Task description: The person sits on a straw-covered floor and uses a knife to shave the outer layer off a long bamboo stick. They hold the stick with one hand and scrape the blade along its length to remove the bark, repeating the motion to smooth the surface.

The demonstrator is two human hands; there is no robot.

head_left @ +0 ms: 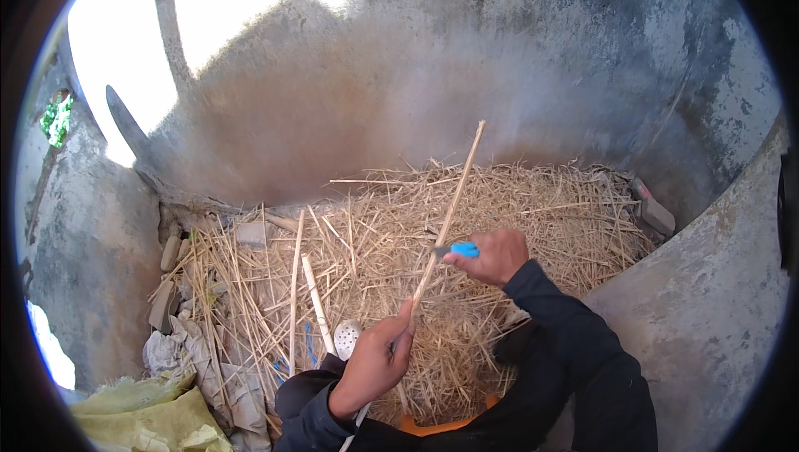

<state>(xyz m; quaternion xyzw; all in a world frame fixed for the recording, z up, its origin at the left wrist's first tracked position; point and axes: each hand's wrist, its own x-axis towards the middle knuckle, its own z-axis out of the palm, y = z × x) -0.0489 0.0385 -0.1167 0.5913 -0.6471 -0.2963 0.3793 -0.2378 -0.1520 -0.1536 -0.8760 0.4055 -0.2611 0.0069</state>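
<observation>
The head view looks down on 2 dark-sleeved forearms rising from the lower edge over a bed of dry straw [499,211]. The left hand [374,362] sits low and near the body, wrist bent, its thumb and fingers closed around the lower part of a long pale stick [449,215] — the stick slants up and to the right, its upper tip standing against the grey concrete wall [583,52]. The right hand [493,256] is higher and further out, knuckles up, fingers curled shut on a blue-handled tool [463,249], whose end touches the stick about midway along it. Whether the tool has a blade cannot be told. Just left of the left hand lie a 2nd pale stick [316,302] and a small perforated metal disc [346,335] — both resting on the straw. Crumpled sacking [150,414] fills the lower left corner.
</observation>
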